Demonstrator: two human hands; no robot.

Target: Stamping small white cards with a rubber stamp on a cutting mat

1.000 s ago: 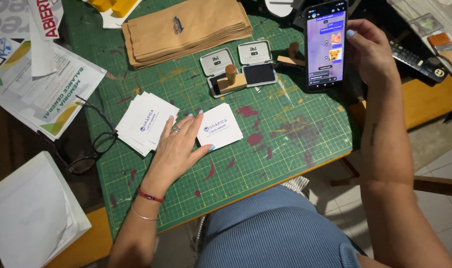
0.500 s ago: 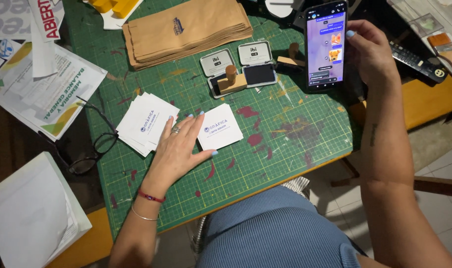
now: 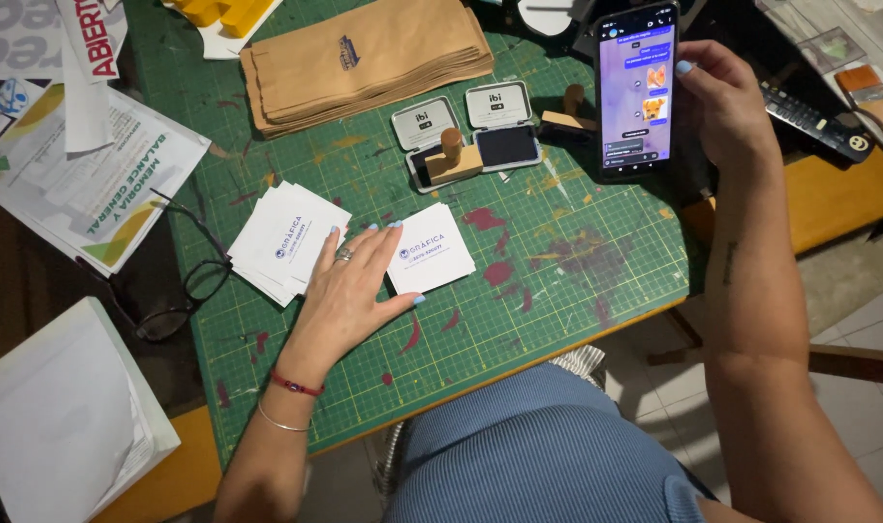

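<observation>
My left hand (image 3: 349, 291) lies flat on the green cutting mat (image 3: 557, 281), fingers spread, between two stacks of white printed cards. Its fingertips touch the small stack (image 3: 432, 250) on its right; the larger fanned stack (image 3: 284, 240) is at its left. My right hand (image 3: 727, 107) holds a smartphone (image 3: 637, 87) upright above the mat's far right corner, with a chat showing on the lit screen. Two open ink pads (image 3: 465, 131) sit near the phone, with a wooden stamp (image 3: 453, 160) resting on the left one.
A stack of brown paper bags (image 3: 364, 58) lies at the mat's far side. Glasses (image 3: 185, 291) and printed papers (image 3: 83, 184) are at the left, a white sheet pile (image 3: 54, 426) at the near left. A remote control (image 3: 814, 116) lies at the right. My blue-clad lap (image 3: 538, 455) is below the table edge.
None of note: my left hand stays on the cards and my right hand keeps holding the phone in the same place.
</observation>
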